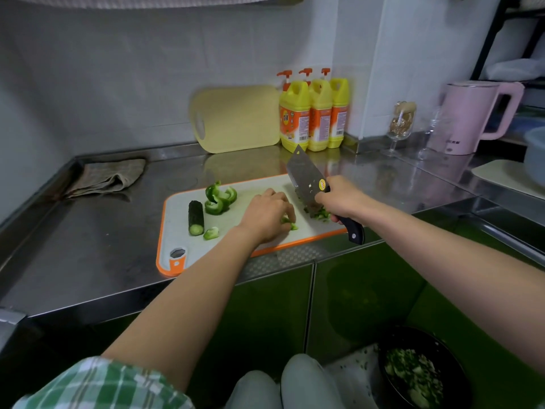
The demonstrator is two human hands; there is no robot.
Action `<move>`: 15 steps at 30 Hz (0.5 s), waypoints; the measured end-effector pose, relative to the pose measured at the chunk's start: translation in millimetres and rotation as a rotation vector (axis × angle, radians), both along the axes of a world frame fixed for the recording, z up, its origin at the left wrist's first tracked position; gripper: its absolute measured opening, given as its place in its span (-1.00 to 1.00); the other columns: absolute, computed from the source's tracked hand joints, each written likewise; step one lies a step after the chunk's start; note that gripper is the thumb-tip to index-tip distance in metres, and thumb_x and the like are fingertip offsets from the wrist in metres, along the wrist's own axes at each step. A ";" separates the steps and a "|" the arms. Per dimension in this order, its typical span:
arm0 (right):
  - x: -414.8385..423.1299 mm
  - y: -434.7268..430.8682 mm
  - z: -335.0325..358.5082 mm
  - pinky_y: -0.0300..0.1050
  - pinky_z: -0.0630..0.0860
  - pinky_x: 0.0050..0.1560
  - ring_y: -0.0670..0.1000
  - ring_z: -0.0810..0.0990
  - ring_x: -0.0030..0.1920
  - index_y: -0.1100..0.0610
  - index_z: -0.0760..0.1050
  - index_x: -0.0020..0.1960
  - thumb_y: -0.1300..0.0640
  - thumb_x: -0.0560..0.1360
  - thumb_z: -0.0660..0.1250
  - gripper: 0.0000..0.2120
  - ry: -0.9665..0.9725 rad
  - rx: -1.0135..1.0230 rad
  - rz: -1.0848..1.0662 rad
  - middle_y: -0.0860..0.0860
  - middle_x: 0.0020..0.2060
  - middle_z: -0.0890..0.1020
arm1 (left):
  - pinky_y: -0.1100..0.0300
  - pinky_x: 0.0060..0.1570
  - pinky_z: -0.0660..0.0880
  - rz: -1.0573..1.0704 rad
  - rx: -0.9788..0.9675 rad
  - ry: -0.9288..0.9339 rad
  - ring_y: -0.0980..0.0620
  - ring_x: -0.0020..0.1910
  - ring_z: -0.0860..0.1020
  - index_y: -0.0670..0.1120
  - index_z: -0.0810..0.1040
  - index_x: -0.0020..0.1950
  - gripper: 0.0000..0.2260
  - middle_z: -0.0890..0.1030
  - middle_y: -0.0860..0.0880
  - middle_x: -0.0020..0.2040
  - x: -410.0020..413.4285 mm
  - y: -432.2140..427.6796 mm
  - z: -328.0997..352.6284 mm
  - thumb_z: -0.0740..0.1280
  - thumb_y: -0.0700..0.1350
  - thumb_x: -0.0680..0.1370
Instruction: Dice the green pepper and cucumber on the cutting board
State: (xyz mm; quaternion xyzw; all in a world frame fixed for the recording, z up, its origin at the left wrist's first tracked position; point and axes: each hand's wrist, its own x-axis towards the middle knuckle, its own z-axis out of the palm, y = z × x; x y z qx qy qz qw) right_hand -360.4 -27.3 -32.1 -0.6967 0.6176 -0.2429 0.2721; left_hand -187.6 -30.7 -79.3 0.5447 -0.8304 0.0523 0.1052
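A white cutting board [182,231] with an orange rim lies on the steel counter. On its left stands a piece of dark green cucumber [195,217], with a small green pepper chunk [211,233] beside it and a heap of pepper pieces [219,198] behind. My left hand [265,216] lies palm down in the board's middle, fingers curled over small green pepper bits [290,224]. My right hand [342,199] grips the black handle of a cleaver [303,175], blade tilted up over a small pile of diced green pieces [320,213].
A yellow board [236,119] and three yellow detergent bottles [312,113] stand against the back wall. A grey cloth [109,177] lies at the left. Glasses [401,125] and a pink kettle [472,116] stand at the right. A dark bowl of chopped greens [418,373] sits on the floor.
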 end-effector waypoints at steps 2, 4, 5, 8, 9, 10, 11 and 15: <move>-1.2 -0.9 -0.3 -0.20 0.37 -0.52 0.06 0.47 -0.52 0.21 0.39 -0.04 0.27 0.57 0.16 -0.95 -0.014 0.006 0.005 0.10 -0.41 0.44 | 0.09 0.05 0.33 -0.004 0.025 0.008 -0.08 0.18 0.40 0.04 0.61 0.08 -0.84 0.54 0.00 0.15 -1.2 -2.9 0.8 0.37 -0.03 0.51; -0.9 -0.8 0.2 -0.20 0.37 -0.51 0.06 0.47 -0.51 0.20 0.39 -0.03 0.26 0.58 0.15 -0.94 -0.023 0.008 0.012 0.10 -0.40 0.45 | 0.07 0.10 0.35 -0.004 0.062 0.035 -0.08 0.20 0.41 0.02 0.58 0.14 -0.81 0.57 0.00 0.15 -1.0 -4.9 0.0 0.36 -0.04 0.53; -0.4 -0.7 0.1 -0.20 0.37 -0.51 0.06 0.47 -0.51 0.20 0.40 -0.03 0.26 0.58 0.15 -0.94 -0.026 0.008 0.015 0.10 -0.40 0.45 | 0.07 0.11 0.34 0.000 0.068 0.044 -0.08 0.20 0.40 0.02 0.57 0.16 -0.79 0.59 -0.01 0.14 -1.5 -5.2 0.1 0.36 -0.03 0.53; 1.2 -0.2 -2.1 -0.23 0.35 -0.54 0.05 0.46 -0.53 0.19 0.40 -0.06 0.27 0.57 0.15 -0.93 -0.036 0.004 0.021 0.10 -0.43 0.44 | 0.11 0.03 0.29 0.027 0.068 0.051 -0.09 0.17 0.39 0.02 0.59 0.13 -0.82 0.62 0.00 0.07 -4.9 -6.7 0.3 0.35 -0.01 0.54; 1.9 -0.1 -3.1 -0.25 0.34 -0.56 0.05 0.45 -0.54 0.19 0.40 -0.06 0.28 0.56 0.15 -0.93 -0.042 0.001 0.021 0.09 -0.44 0.43 | 0.12 0.01 0.28 0.048 0.081 0.065 -0.10 0.16 0.39 0.02 0.60 0.12 -0.83 0.63 0.00 0.06 -6.1 -7.8 0.0 0.35 -0.01 0.54; 2.6 -0.2 -4.1 -0.26 0.33 -0.58 0.04 0.44 -0.55 0.19 0.40 -0.07 0.28 0.56 0.15 -0.93 -0.048 0.000 0.021 0.09 -0.44 0.42 | 0.12 0.01 0.29 0.074 0.099 0.080 -0.11 0.17 0.38 0.03 0.61 0.10 -0.84 0.64 0.01 0.05 -7.0 -8.9 -0.5 0.35 -0.01 0.54; 3.0 -0.2 -4.7 -0.27 0.32 -0.59 0.04 0.44 -0.56 0.19 0.40 -0.07 0.28 0.56 0.15 -0.93 -0.053 -0.001 0.021 0.09 -0.45 0.42 | 0.11 0.04 0.30 0.102 0.117 0.086 -0.12 0.18 0.38 0.04 0.61 0.10 -0.84 0.64 0.01 0.06 -7.4 -10.3 -1.6 0.35 0.01 0.55; 3.4 -0.5 -5.6 -0.27 0.32 -0.60 0.05 0.44 -0.56 0.19 0.40 -0.08 0.28 0.56 0.15 -0.93 -0.062 -0.015 0.022 0.09 -0.45 0.42 | 0.09 0.07 0.29 0.154 0.140 0.113 -0.14 0.21 0.35 0.03 0.57 0.10 -0.84 0.62 -0.04 0.09 -7.1 -14.1 -6.8 0.31 0.00 0.56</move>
